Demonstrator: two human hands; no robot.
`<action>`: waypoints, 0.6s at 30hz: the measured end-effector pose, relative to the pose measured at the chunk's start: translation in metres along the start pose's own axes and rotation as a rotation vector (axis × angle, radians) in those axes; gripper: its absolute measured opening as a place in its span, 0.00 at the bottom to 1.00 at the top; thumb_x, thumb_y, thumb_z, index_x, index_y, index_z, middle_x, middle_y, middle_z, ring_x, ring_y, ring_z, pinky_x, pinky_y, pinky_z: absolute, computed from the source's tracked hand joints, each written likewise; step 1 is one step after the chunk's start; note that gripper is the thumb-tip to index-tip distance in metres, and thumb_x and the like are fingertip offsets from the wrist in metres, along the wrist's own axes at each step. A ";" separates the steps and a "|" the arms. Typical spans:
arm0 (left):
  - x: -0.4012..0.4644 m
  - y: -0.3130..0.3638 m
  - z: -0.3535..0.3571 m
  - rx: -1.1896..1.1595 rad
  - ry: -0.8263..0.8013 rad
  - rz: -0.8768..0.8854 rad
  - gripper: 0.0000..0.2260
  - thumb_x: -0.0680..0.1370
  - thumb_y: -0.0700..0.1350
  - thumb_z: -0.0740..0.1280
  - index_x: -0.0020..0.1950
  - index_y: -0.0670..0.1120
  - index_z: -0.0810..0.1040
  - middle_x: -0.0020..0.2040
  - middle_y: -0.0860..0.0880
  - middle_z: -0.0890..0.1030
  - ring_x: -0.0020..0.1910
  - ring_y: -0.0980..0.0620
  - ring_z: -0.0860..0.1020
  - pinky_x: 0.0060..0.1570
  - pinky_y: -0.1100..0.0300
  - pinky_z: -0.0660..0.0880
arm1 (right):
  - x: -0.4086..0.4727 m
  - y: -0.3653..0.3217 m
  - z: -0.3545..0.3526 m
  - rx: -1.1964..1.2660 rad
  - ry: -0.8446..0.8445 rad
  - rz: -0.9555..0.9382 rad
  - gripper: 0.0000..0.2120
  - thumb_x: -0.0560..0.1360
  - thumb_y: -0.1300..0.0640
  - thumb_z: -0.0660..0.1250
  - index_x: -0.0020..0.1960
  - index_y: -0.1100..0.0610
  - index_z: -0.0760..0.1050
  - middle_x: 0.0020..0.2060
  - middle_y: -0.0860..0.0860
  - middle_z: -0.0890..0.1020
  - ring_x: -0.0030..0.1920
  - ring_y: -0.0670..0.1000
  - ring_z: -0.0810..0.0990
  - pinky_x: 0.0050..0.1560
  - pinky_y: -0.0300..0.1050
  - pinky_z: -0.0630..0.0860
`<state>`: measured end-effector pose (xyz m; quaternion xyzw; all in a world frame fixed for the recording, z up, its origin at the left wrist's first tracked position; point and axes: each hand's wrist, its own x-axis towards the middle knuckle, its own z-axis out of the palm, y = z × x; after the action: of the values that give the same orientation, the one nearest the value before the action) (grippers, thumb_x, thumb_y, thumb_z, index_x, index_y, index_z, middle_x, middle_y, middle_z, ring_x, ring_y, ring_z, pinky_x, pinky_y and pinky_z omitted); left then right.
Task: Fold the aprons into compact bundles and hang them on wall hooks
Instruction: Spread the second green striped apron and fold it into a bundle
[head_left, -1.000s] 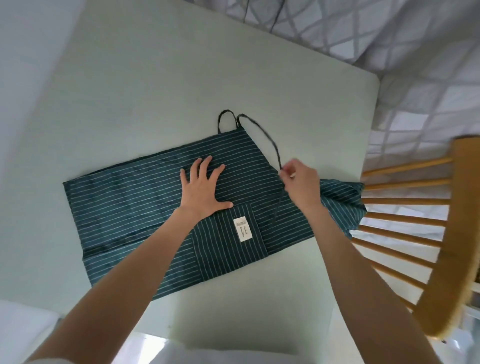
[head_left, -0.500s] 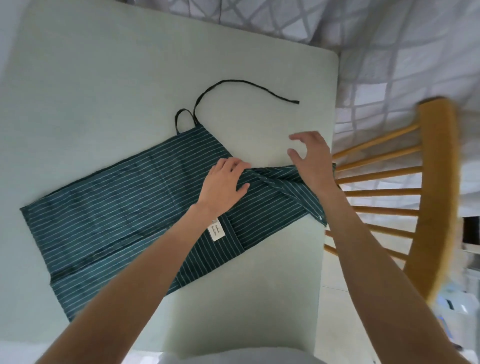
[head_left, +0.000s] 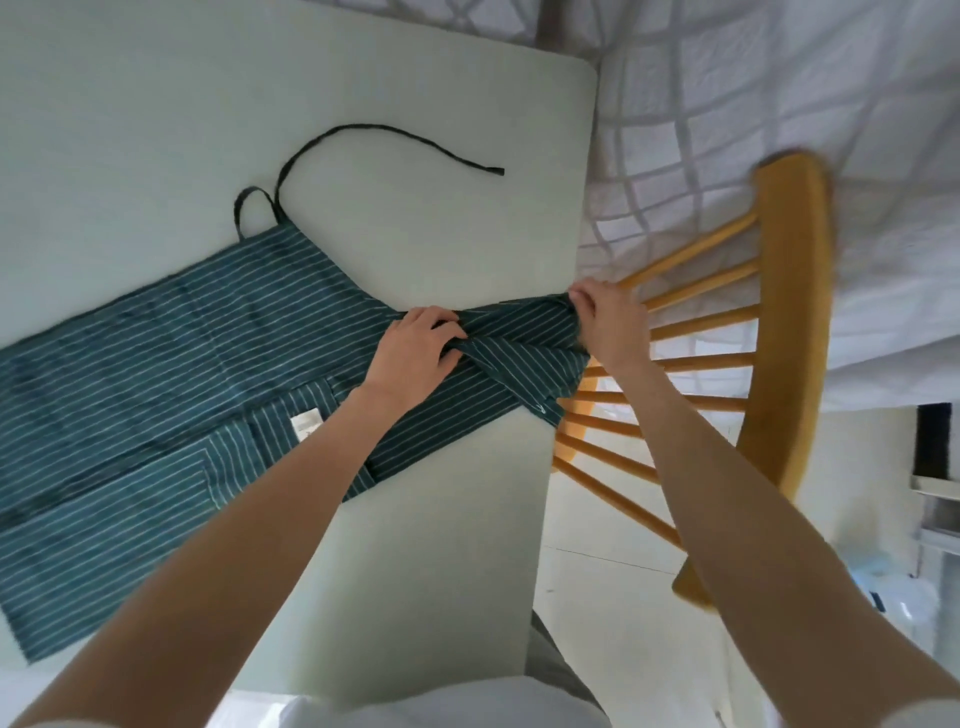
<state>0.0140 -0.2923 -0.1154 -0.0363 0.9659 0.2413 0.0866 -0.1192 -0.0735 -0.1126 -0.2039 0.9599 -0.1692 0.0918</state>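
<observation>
A dark teal apron (head_left: 156, 374) with thin white stripes lies flat across the pale table (head_left: 415, 104). It has a front pocket with a small white label (head_left: 306, 425). Its dark tie strap (head_left: 374, 136) curls loose on the table beyond it. My left hand (head_left: 415, 353) grips a fold of the cloth near the middle of the bib end. My right hand (head_left: 608, 322) pinches the bib's far corner at the table's right edge. The bib end is creased and partly folded between both hands.
A yellow wooden spindle-back chair (head_left: 779, 364) stands just right of the table edge. A white quilted bed cover (head_left: 779, 104) lies beyond it. The pale floor shows below the chair. No wall hooks are in view.
My right hand let go of the tie strap, which now lies flung out on the table, and took the bib corner. My left hand moved right and closed on the cloth.
</observation>
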 end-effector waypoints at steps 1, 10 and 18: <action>0.000 0.001 -0.001 0.010 0.001 -0.004 0.11 0.77 0.46 0.65 0.57 0.45 0.80 0.61 0.46 0.77 0.61 0.46 0.74 0.58 0.49 0.72 | 0.011 0.003 -0.004 -0.075 -0.017 -0.068 0.11 0.81 0.54 0.57 0.52 0.57 0.77 0.44 0.54 0.81 0.47 0.55 0.77 0.47 0.47 0.72; 0.019 0.024 -0.011 0.137 0.020 -0.149 0.14 0.77 0.55 0.62 0.55 0.48 0.78 0.54 0.49 0.79 0.52 0.48 0.76 0.47 0.54 0.72 | 0.034 -0.008 -0.022 0.135 0.081 0.024 0.07 0.78 0.55 0.63 0.53 0.57 0.71 0.47 0.52 0.77 0.44 0.49 0.77 0.49 0.47 0.77; 0.032 0.027 -0.012 0.144 0.060 -0.163 0.10 0.76 0.52 0.66 0.54 0.48 0.76 0.50 0.48 0.79 0.47 0.47 0.76 0.41 0.57 0.68 | -0.084 -0.034 0.034 0.033 0.007 0.116 0.30 0.61 0.36 0.74 0.50 0.54 0.67 0.45 0.52 0.73 0.44 0.52 0.71 0.44 0.45 0.72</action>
<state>-0.0224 -0.2755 -0.0987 -0.1157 0.9767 0.1624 0.0792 -0.0233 -0.0768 -0.1226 -0.1458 0.9674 -0.1803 0.1015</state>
